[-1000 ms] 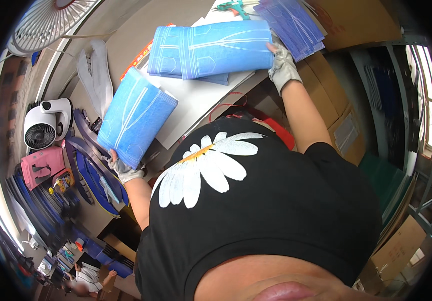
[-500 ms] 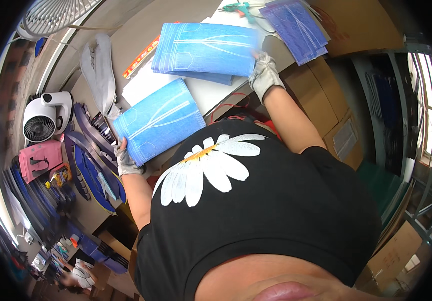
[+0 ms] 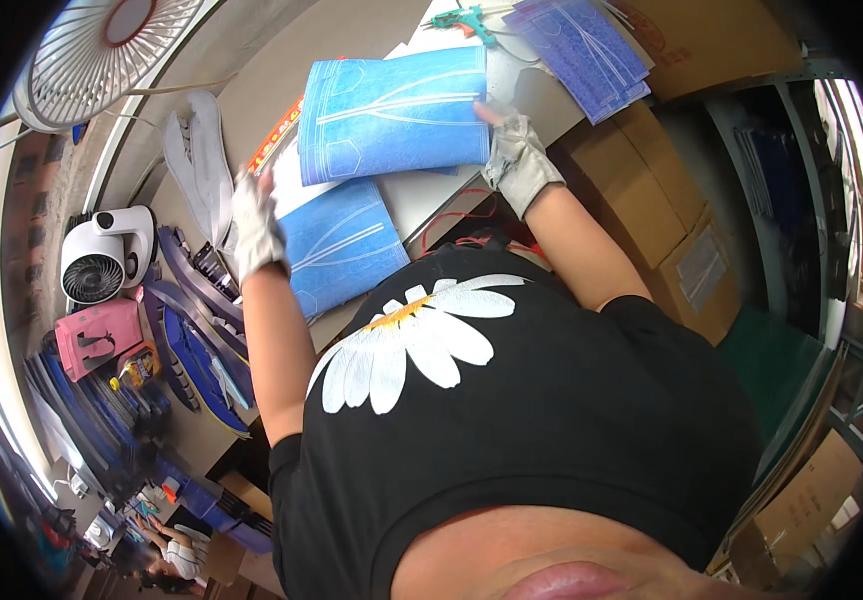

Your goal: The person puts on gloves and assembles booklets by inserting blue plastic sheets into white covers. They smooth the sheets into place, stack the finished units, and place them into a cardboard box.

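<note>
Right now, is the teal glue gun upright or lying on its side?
Lying on its side, it appears: the teal glue gun shows its body and handle in profile, beside the purple-blue printed pieces.

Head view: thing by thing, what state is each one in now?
Upper denim-print sheet: overlapping the lower one
Lower denim-print sheet: partly covered
Left hand: gloved, slightly blurred, fingers extended
Right hand: gloved, at the upper sheet's right edge, grip unclear
Purple-blue sheets: stacked
Teal glue gun: lying down
Black-grilled fan: upright, running or not unclear
</note>
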The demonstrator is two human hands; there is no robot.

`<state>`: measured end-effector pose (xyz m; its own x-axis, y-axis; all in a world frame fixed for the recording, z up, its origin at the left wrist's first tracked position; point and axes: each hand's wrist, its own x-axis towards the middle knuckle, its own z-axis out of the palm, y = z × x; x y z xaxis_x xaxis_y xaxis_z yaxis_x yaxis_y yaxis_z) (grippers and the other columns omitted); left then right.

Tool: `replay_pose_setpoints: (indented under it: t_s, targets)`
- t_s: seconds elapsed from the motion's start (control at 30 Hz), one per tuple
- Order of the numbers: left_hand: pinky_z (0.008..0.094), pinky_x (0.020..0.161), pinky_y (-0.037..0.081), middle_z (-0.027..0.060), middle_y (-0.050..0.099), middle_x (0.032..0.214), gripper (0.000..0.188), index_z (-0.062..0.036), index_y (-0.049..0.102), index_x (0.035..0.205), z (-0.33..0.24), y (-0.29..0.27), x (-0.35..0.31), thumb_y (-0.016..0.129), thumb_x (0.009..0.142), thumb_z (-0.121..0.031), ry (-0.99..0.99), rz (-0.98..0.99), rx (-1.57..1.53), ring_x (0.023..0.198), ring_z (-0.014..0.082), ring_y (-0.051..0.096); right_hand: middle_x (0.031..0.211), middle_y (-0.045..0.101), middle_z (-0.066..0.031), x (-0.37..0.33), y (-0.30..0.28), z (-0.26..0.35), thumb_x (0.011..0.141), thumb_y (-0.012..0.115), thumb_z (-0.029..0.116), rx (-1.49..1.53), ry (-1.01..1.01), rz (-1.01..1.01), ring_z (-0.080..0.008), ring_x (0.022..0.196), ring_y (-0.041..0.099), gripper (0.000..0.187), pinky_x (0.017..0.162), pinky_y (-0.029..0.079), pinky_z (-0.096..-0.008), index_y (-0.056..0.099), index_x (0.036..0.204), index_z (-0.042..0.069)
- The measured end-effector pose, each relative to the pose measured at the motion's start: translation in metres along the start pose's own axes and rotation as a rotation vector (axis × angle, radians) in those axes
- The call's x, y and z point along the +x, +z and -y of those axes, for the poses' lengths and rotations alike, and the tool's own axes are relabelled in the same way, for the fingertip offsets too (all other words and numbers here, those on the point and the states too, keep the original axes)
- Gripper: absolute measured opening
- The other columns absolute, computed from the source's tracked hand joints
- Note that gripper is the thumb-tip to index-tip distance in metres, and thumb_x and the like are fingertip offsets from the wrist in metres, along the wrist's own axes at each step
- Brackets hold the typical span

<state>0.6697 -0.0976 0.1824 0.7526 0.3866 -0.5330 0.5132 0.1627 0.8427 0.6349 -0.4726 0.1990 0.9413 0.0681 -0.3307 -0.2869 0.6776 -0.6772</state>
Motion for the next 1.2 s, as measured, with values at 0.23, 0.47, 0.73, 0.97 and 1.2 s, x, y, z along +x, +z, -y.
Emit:
replay_pose_setpoints:
  t_s: [0.23,0.47,0.73,0.97,1.2]
  targets:
    - [0.0373,0.089,0.048,0.0126,0.052,0.13,0.058,-0.006,0.039,0.14,-0.002,0.071,0.042,0.063,0.088,-0.013,0.107,0.357,0.055,0.11,0.0251,0.056,0.113,0.063,-0.0155,0.002,0.004,0.009,0.087,0.063,0.018,-0.136,-0.038,-0.153,-0.0269,0.099,0.063,0.039,0.088,0.052,-0.038,0.057,0.119,-0.005]
    - [0.0445,0.087,0.053,0.0141,0.053,0.128,0.06,-0.0044,0.036,0.142,-0.019,0.085,0.038,0.06,0.087,-0.003,0.071,0.526,-0.111,0.106,0.0282,0.06,0.112,0.065,-0.0119,0.026,-0.052,-0.003,0.085,0.066,0.019,-0.195,-0.059,-0.04,-0.0231,0.102,0.061,0.038,0.09,0.048,-0.0359,0.06,0.116,-0.003]
    - [0.0395,0.088,0.051,0.015,0.052,0.13,0.071,-0.004,0.029,0.146,-0.007,0.085,0.081,0.064,0.085,-0.009,0.09,0.389,0.067,0.108,0.027,0.058,0.109,0.065,-0.0138,0.032,-0.06,-0.008,0.087,0.065,0.022,-0.266,0.052,-0.083,-0.0226,0.1,0.062,0.04,0.089,0.048,-0.0342,0.059,0.117,-0.004]
    - [0.0374,0.089,0.05,0.0145,0.055,0.125,0.061,-0.0013,0.042,0.138,-0.015,0.086,0.082,0.068,0.083,-0.009,-0.001,0.368,0.042,0.106,0.0257,0.058,0.106,0.063,-0.0123,-0.005,-0.129,0.026,0.084,0.064,0.014,0.023,-0.028,-0.284,-0.0255,0.1,0.061,0.031,0.089,0.049,-0.0379,0.058,0.111,-0.002]
    - [0.0348,0.089,0.049,0.0147,0.056,0.122,0.055,0.0026,0.045,0.133,-0.015,0.081,0.092,0.066,0.083,-0.009,0.032,0.385,0.205,0.106,0.0234,0.058,0.116,0.061,-0.0147,-0.077,-0.232,0.092,0.087,0.059,0.015,0.154,-0.292,-0.477,-0.0295,0.105,0.059,0.038,0.095,0.046,-0.0461,0.054,0.12,-0.003]
